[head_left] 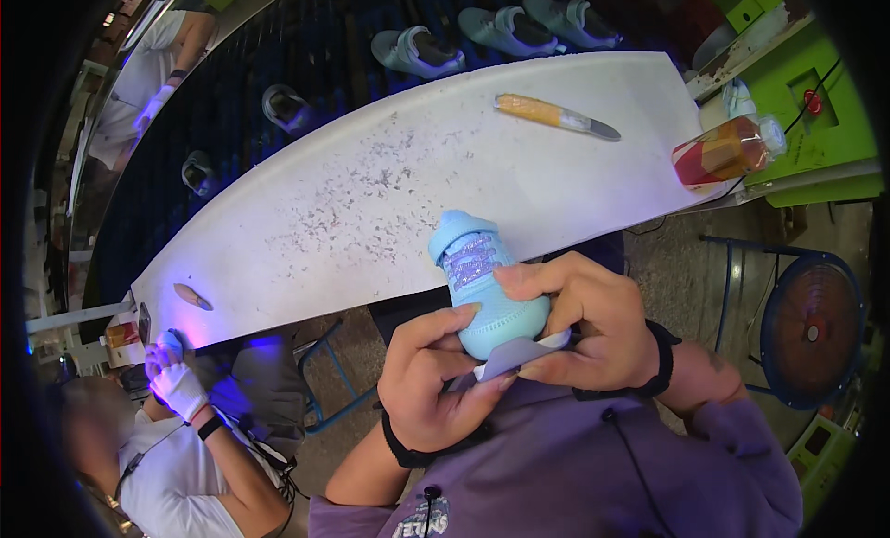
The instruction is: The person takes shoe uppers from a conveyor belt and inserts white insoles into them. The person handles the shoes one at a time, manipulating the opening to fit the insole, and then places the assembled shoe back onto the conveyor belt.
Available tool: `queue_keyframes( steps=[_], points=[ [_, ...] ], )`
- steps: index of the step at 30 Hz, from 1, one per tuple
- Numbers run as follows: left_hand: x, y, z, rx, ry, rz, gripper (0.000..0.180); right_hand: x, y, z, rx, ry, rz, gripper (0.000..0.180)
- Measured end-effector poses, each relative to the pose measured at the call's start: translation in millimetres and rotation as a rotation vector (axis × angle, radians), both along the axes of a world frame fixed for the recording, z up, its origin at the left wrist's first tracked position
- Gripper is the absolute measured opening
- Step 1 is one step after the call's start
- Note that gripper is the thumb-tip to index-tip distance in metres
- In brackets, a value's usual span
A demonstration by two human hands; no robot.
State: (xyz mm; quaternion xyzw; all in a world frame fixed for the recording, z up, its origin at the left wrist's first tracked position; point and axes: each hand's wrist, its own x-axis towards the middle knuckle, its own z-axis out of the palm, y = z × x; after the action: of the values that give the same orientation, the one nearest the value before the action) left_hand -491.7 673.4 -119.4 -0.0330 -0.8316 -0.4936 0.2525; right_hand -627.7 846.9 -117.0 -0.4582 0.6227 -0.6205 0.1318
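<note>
shoe (488, 295), rounded toe (510, 326), glittery lilac laces (472, 262)

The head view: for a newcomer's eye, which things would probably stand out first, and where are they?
Most likely the light blue shoe with glittery purple laces, near the middle, held by the left hand and right hand. Next might come the dark scraps scattered on the white table, up and left of the shoe, then the tan-handled, knife-like tool on the table's upper right part.
</note>
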Motion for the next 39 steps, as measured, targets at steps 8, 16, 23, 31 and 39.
queue_keyframes(
  steps=[8,16,23,31,39],
  points=[
    [-3.2,0.9,-1.2,-0.084,0.039,0.050,0.034,-6.1,-3.1,-10.9,-0.055,-0.027,0.048,0.039],
    [-26.9,-6.6,-1.2,-0.183,0.079,-0.001,0.033,-17.0,12.6,15.9,0.207,-0.142,-0.037,0.057],
    [-38.5,11.3,-1.9,-0.211,0.015,0.046,0.036,-26.7,-5.3,1.4,0.027,-0.163,0.126,0.038],
    [-75.9,-2.3,-13.7,-0.122,-0.058,-0.199,0.040,-49.3,8.7,-5.0,-0.013,-0.411,0.177,0.027],
    [-57.0,-16.9,-15.7,-0.151,0.063,0.027,0.051,-41.8,-18.8,22.0,0.021,-0.620,0.225,0.034]
  ],
)
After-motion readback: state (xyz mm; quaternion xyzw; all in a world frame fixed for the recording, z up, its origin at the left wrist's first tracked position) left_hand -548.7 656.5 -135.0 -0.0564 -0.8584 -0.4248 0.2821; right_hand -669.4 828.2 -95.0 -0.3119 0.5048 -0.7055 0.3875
